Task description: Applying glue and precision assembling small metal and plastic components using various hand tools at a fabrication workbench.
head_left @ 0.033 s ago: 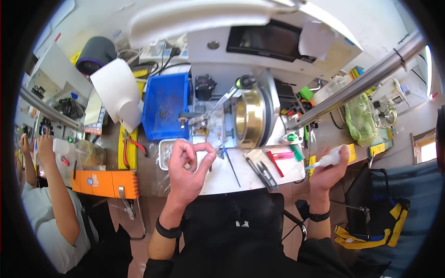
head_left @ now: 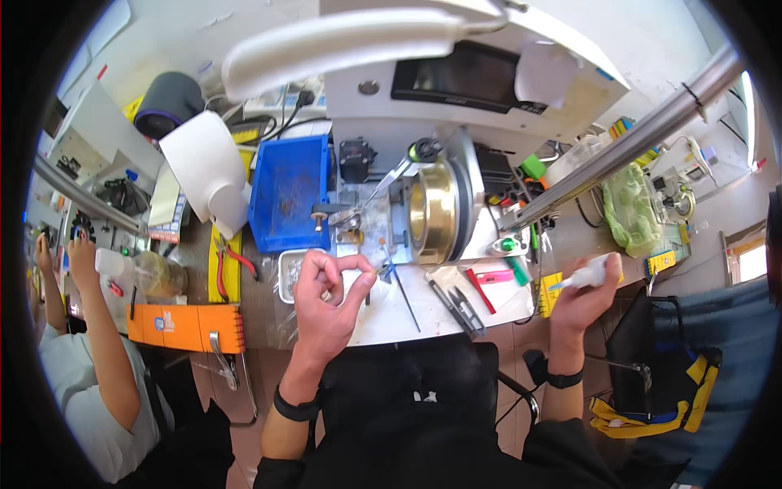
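Observation:
My left hand point(head_left: 327, 303) is raised in front of the bench machine, thumb and forefinger pinched together. Something tiny shows at the fingertips, too small to name. In my right hand point(head_left: 583, 301), out to the right, is a small white squeeze bottle point(head_left: 596, 273) tilted with its pale blue nozzle toward the left. Beyond my hands stands the machine's brass-coloured ring point(head_left: 432, 213) beside a dark disc. A thin dark rod point(head_left: 406, 303) lies on the white work surface point(head_left: 383, 322) to the right of my left hand.
Behind my left hand sit a blue bin point(head_left: 287, 196) and a small white tray point(head_left: 289, 273). Red-handled pliers point(head_left: 235, 259) lie left on yellow. Tweezers point(head_left: 466, 308) and a red tool point(head_left: 481, 291) lie right. A white lamp point(head_left: 342, 47) hangs overhead. Another person's arm point(head_left: 106, 334) is at far left.
My right hand has moved slightly to the right, and the bottle now lies flatter. The view has shifted a little; my left hand keeps its pinch.

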Motion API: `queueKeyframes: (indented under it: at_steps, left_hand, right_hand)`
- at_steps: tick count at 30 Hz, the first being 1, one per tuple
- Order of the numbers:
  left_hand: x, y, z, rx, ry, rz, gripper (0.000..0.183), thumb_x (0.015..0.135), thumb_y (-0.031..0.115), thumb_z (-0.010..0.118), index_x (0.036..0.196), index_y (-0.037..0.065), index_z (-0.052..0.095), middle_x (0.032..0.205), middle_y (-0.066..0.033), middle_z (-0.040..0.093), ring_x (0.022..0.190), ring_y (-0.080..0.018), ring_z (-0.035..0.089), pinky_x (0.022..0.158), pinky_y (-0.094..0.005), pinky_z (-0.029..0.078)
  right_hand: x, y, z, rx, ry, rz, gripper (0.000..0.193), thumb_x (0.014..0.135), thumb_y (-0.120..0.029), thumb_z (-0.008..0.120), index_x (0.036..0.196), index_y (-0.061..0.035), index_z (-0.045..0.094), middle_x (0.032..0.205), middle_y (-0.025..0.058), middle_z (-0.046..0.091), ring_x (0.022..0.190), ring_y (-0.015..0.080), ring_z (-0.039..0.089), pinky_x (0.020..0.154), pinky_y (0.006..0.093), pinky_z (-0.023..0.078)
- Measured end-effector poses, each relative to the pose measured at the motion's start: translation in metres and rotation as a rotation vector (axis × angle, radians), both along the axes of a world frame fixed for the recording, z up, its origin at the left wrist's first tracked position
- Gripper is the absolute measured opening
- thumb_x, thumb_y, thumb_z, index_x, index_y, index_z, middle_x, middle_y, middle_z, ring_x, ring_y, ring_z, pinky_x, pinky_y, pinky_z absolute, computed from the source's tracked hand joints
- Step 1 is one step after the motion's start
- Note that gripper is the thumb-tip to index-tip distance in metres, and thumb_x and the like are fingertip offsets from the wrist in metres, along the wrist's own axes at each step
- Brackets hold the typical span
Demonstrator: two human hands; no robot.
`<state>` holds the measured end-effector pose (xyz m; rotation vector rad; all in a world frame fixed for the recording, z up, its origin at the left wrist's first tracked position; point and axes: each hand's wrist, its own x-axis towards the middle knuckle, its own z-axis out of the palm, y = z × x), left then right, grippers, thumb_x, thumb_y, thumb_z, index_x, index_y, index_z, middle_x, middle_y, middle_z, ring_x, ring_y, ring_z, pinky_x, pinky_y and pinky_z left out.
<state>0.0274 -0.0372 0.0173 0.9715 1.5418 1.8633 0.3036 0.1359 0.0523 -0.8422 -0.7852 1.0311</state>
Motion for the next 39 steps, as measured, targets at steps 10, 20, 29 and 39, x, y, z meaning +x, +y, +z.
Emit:
queueKeyframes:
  at_steps: [10,20,29,39]
  left_hand:
    - [0.002,0.001,0.008,0.004,0.079,-0.002,0.040,0.085,-0.006,0.072,0.089,0.011,0.036,0.096,-0.0078,0.071,0.058,0.0001,0.026,0.052,-0.0159,0.024]
    - [0.001,0.001,0.009,0.014,0.103,0.017,0.037,0.086,-0.003,0.072,0.090,0.011,0.038,0.096,-0.0067,0.070,0.058,-0.0005,0.028,0.052,-0.0162,0.024]
    - [0.002,0.003,0.013,-0.007,0.135,-0.001,0.036,0.087,-0.003,0.072,0.091,0.010,0.038,0.097,-0.0062,0.070,0.060,0.0007,0.028,0.052,-0.0158,0.023]
    - [0.001,-0.004,0.016,-0.059,0.133,0.010,0.041,0.086,-0.008,0.070,0.091,0.012,0.034,0.097,-0.0098,0.067,0.064,0.0004,0.031,0.057,-0.0140,0.028]
  right_hand:
    - [0.079,0.136,0.078,0.341,-0.368,-0.419,0.041,0.099,-0.042,0.060,0.093,-0.0026,0.069,0.067,0.0000,0.055,0.055,0.0054,0.046,0.047,0.0220,0.030]
    - [0.055,0.263,0.121,0.130,-1.323,-0.467,0.075,0.091,-0.066,0.053,0.105,0.0052,0.071,0.094,0.0258,0.072,0.097,0.0432,0.067,0.087,0.0489,0.049]
    - [0.082,0.351,0.069,-0.114,-1.708,0.155,0.053,0.092,-0.043,0.057,0.108,0.0068,0.066,0.090,0.0251,0.071,0.078,0.0378,0.071,0.071,0.0437,0.056]
    - [0.047,0.106,0.042,0.263,-0.994,0.005,0.015,0.098,-0.013,0.063,0.100,0.0012,0.068,0.083,-0.0006,0.066,0.073,0.0065,0.057,0.065,0.0233,0.046]
